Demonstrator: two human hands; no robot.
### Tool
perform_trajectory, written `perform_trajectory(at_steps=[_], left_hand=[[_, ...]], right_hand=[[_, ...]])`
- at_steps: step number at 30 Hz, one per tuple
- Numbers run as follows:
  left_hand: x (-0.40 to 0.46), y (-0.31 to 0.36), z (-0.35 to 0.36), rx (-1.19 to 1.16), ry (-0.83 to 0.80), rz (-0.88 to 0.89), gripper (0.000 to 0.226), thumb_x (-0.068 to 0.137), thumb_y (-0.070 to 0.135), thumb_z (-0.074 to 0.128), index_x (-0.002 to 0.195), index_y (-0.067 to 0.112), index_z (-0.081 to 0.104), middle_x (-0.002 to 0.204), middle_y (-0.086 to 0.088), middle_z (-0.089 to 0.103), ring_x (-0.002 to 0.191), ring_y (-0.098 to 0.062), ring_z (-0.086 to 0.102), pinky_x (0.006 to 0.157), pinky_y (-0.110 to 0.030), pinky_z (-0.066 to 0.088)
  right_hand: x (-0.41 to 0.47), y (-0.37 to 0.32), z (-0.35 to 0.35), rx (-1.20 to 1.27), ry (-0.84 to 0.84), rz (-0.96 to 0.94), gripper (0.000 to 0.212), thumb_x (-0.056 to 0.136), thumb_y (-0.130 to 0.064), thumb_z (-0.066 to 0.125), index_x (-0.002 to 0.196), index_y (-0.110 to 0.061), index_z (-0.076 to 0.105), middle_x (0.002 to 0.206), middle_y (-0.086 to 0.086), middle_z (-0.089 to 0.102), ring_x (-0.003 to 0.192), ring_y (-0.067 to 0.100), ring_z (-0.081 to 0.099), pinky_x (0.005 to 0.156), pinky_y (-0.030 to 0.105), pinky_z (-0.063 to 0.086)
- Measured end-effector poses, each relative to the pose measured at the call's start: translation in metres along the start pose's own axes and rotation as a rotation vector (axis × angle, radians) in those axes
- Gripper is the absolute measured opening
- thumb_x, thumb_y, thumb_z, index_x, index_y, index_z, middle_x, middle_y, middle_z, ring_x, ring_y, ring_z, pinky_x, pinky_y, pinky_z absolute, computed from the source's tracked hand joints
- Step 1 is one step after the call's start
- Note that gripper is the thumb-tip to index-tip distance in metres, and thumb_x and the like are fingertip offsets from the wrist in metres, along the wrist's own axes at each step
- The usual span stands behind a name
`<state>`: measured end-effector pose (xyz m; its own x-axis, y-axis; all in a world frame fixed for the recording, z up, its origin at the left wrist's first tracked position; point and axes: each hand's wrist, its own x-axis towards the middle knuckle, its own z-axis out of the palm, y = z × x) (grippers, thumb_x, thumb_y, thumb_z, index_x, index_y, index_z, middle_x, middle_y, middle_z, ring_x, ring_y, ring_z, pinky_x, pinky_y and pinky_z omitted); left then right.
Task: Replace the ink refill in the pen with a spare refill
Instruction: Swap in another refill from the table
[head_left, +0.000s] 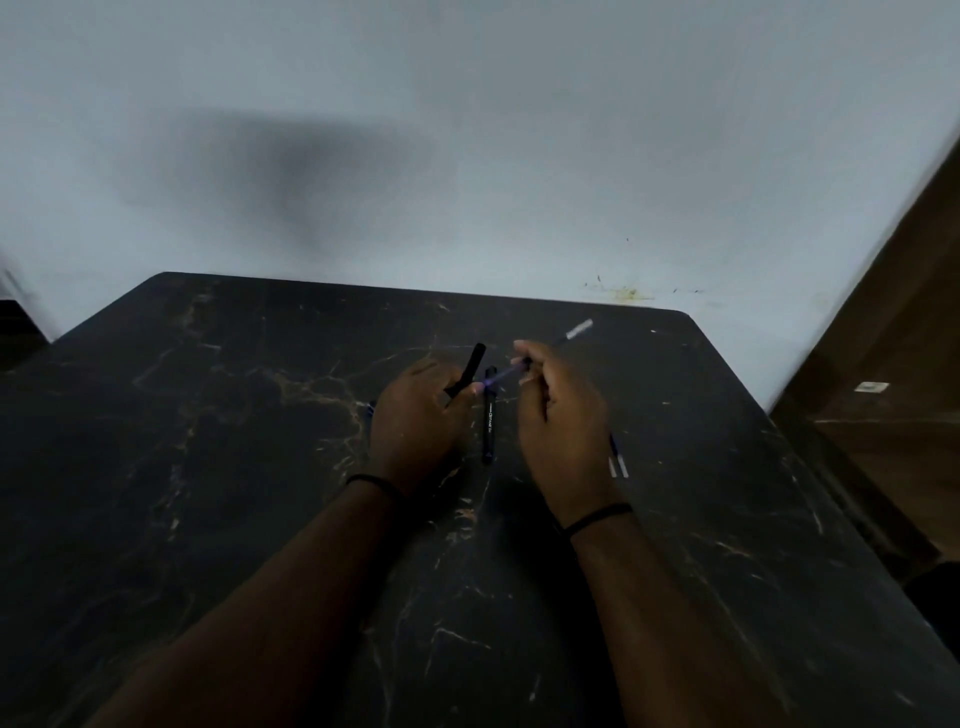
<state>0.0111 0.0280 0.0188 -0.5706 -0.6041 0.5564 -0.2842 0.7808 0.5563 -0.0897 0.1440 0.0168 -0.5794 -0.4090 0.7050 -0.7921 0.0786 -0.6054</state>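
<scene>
While the right hand (563, 431) pinches a thin refill (569, 332) slanting up to the far right, the left hand (415, 421) curls its fingers round a black pen barrel (470, 371), the two meeting between the hands. Just below them another black pen (489, 415) lies on the dark marbled tabletop (208, 467). Spare refills (618, 460) lie near the right wrist.
</scene>
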Motion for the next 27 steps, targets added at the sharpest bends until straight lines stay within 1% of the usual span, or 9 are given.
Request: perform_trajectory(at_steps=[2,5,8,10,13,16,19,23,27], left_hand=[[0.001,-0.002,0.001,0.012,0.014,0.006,0.014,0.089,0.024,0.069,0.079,0.015,0.068,0.080,-0.001,0.065,0.074,-0.014,0.055,0.064,-0.031,0.043],[0.002,-0.006,0.001,0.028,0.032,0.009,0.009,0.088,0.027,0.069,0.081,0.021,0.068,0.082,0.003,0.063,0.075,-0.013,0.054,0.064,-0.028,0.039],[0.002,-0.008,0.002,0.035,0.009,-0.016,0.007,0.088,0.029,0.067,0.090,0.023,0.071,0.089,0.002,0.064,0.082,-0.015,0.057,0.068,-0.031,0.046],[0.003,-0.007,0.003,0.039,-0.005,-0.034,0.010,0.089,0.030,0.066,0.095,0.024,0.072,0.090,0.005,0.061,0.081,-0.014,0.056,0.067,-0.030,0.044],[0.002,-0.005,0.003,0.037,0.004,-0.028,0.014,0.089,0.028,0.067,0.101,0.024,0.074,0.088,0.010,0.055,0.077,-0.010,0.053,0.066,-0.026,0.037],[0.001,-0.003,0.001,0.031,0.000,0.004,0.017,0.088,0.024,0.068,0.103,0.023,0.075,0.091,0.004,0.061,0.080,-0.014,0.057,0.067,-0.026,0.038],[0.001,-0.001,0.000,0.046,-0.007,0.026,0.017,0.088,0.025,0.068,0.103,0.025,0.076,0.091,0.001,0.063,0.080,-0.015,0.058,0.067,-0.028,0.041],[0.000,0.001,0.000,0.071,-0.013,0.046,0.018,0.088,0.024,0.068,0.104,0.024,0.076,0.093,0.000,0.065,0.083,-0.016,0.059,0.070,-0.033,0.046],[0.000,0.000,-0.001,0.067,-0.010,0.071,0.017,0.089,0.023,0.068,0.104,0.023,0.076,0.094,0.002,0.063,0.080,-0.014,0.057,0.065,-0.027,0.039]], right_hand=[[0.000,-0.001,0.001,0.032,-0.016,0.056,0.027,0.097,-0.023,0.056,0.122,-0.023,0.066,0.113,-0.004,0.072,0.105,0.010,0.067,0.092,0.037,0.056],[-0.002,-0.003,-0.001,0.085,0.030,0.024,0.020,0.100,-0.030,0.056,0.110,-0.020,0.069,0.100,-0.002,0.072,0.094,0.012,0.068,0.082,0.039,0.057],[-0.005,-0.009,-0.003,0.132,0.111,-0.013,0.042,0.105,-0.041,0.040,0.095,-0.010,0.066,0.081,0.004,0.065,0.075,0.018,0.062,0.067,0.042,0.052],[-0.006,-0.015,-0.002,0.188,0.145,-0.008,0.043,0.106,-0.039,0.038,0.092,-0.007,0.064,0.076,0.004,0.061,0.068,0.020,0.059,0.062,0.041,0.050],[-0.008,-0.018,0.000,0.262,0.202,-0.019,0.033,0.106,-0.031,0.037,0.100,-0.012,0.063,0.083,-0.004,0.060,0.075,0.015,0.060,0.068,0.031,0.050],[-0.008,-0.020,0.001,0.330,0.232,-0.034,0.032,0.107,-0.037,0.034,0.104,-0.019,0.060,0.083,-0.009,0.056,0.076,0.011,0.058,0.073,0.025,0.047],[-0.008,-0.020,0.001,0.338,0.240,-0.049,0.030,0.107,-0.040,0.032,0.106,-0.025,0.058,0.081,-0.011,0.055,0.074,0.012,0.058,0.070,0.028,0.049],[-0.009,-0.019,0.003,0.335,0.231,-0.054,0.032,0.107,-0.042,0.031,0.106,-0.025,0.058,0.084,-0.008,0.057,0.075,0.013,0.059,0.071,0.031,0.051],[-0.008,-0.018,0.003,0.323,0.230,-0.032,0.031,0.107,-0.041,0.032,0.105,-0.025,0.058,0.083,-0.010,0.056,0.075,0.010,0.058,0.071,0.026,0.049]])
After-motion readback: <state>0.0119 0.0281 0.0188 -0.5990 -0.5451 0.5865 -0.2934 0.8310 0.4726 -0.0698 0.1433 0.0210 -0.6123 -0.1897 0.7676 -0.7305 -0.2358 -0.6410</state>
